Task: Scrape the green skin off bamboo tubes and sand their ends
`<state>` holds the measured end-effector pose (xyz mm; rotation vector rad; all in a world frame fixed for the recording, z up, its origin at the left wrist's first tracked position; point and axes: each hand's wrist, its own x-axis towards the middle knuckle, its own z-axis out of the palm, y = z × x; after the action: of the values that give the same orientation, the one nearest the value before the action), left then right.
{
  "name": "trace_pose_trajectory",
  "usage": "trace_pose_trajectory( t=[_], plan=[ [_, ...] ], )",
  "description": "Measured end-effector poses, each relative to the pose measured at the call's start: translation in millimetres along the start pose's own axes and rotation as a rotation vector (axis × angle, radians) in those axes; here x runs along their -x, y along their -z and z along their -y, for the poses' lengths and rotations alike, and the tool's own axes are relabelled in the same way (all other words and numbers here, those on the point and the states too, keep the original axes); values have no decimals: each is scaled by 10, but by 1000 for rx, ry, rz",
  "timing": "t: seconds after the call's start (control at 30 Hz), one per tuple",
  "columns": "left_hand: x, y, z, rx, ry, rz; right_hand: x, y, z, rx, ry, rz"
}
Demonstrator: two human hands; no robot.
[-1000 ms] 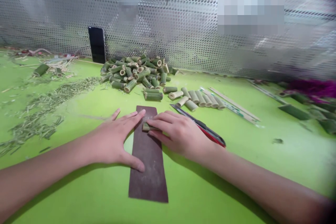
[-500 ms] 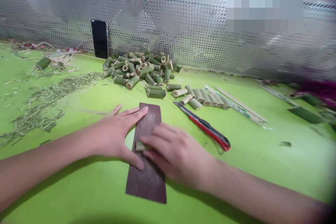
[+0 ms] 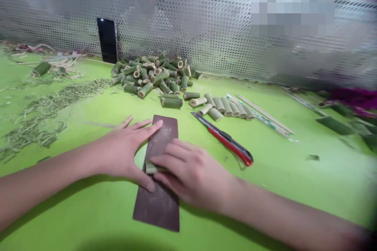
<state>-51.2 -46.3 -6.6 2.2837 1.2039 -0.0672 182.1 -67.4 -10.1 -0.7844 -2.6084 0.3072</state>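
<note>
A brown sandpaper strip [image 3: 157, 204] lies lengthwise on the green table [image 3: 265, 196]. My left hand [image 3: 123, 151] rests flat on its left edge, fingers stretched, thumb pressing the paper. My right hand [image 3: 191, 172] presses a short green bamboo piece [image 3: 150, 168] down on the strip, fingers closed over it so only its left end shows.
A heap of cut bamboo tubes [image 3: 153, 74] sits at the back, a row of peeled tubes [image 3: 226, 106] to its right. A red-and-black utility knife [image 3: 226, 141] lies right of the strip. Thin sticks [image 3: 265, 115], green shavings [image 3: 50, 106], a phone [image 3: 107, 40] against the perforated wall.
My right hand has slid the bamboo piece along the sandpaper towards me, from near the far end to the middle. The left hand has stayed on the strip.
</note>
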Motion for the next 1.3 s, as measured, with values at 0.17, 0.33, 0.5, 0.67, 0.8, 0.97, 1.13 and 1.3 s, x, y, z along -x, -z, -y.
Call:
trace_pose_trajectory(
  t=[0.17, 0.33, 0.5, 0.67, 0.8, 0.97, 1.13, 1.3],
  plan=[
    [-6, -9, 20, -11, -12, 8, 1, -7, 31, 70, -93, -62],
    [0, -1, -6, 7, -18, 10, 2, 1, 15, 132, -138, -77],
    [-4, 66, -62, 6, -10, 102, -7, 8, 15, 71, -40, -67],
    [-8, 93, -43, -14, -40, 116, 6, 7, 107, -4, 8, -27],
    [1, 92, -29, -11, -26, 130, 4, 7, 121, 15, -79, -76],
    [-5, 99, -29, 12, -34, 144, -10, 9, 97, 44, -107, -109],
    [-2, 94, -41, 19, -14, 144, -2, 4, 90, -2, -25, -32],
    [13, 91, -40, 10, 19, 136, 9, 1, 61, 4, 3, -27]
  ],
)
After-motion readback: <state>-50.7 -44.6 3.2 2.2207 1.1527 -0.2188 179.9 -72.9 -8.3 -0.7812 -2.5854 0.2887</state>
